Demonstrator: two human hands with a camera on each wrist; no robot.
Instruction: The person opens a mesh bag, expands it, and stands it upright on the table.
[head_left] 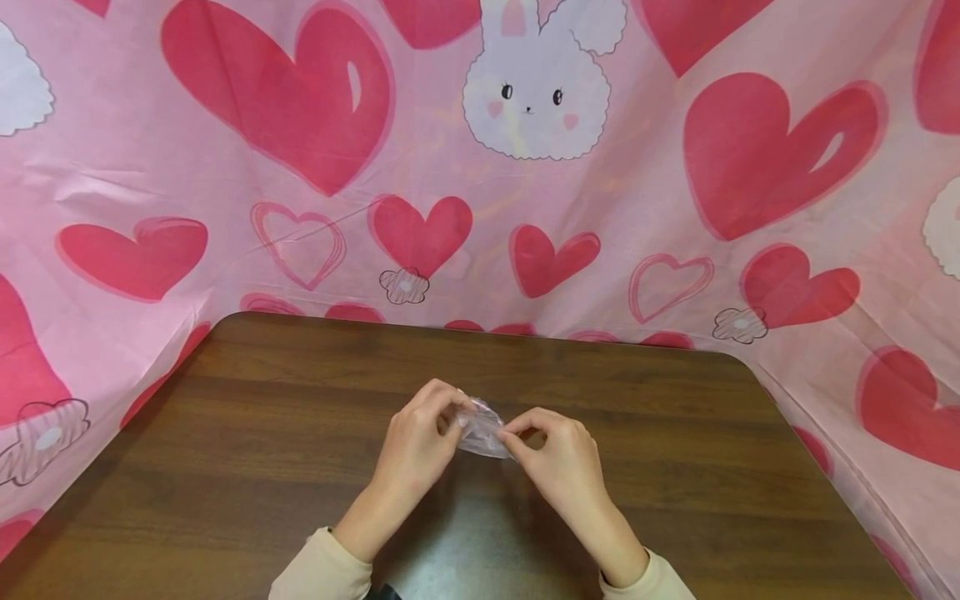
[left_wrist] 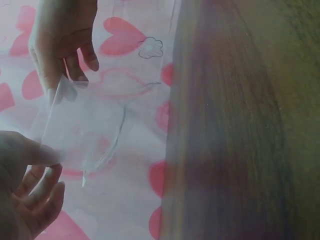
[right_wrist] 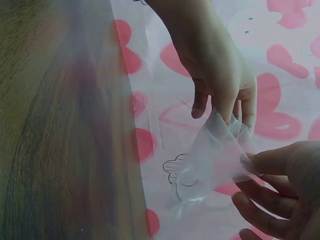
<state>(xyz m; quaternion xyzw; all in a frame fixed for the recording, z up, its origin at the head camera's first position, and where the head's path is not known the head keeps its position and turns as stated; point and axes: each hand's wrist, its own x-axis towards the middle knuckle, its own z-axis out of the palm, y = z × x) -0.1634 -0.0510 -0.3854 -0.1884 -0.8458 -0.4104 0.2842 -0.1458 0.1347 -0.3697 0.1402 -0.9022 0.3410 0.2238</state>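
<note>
A small clear plastic bag [head_left: 482,432] is stretched between my two hands, above the wooden table. My left hand [head_left: 417,433] pinches one edge of it between thumb and fingers. On the other side, my right hand [head_left: 564,458] pinches the bag with thumb and forefinger. Seen from the left wrist, the thin film [left_wrist: 95,125] spans from the left thumb up to the right hand's fingertips. In the right wrist view the bag [right_wrist: 205,165] hangs down to a curved, creased lower end, and the left hand's fingers [right_wrist: 228,102] partly go behind the film.
A dark brown wooden table [head_left: 262,467] with rounded far corners lies under my hands. Behind and beside it hangs a pink cloth [head_left: 442,108] printed with hearts, flowers and a rabbit. Beige sleeves [head_left: 326,567] cover my forearms.
</note>
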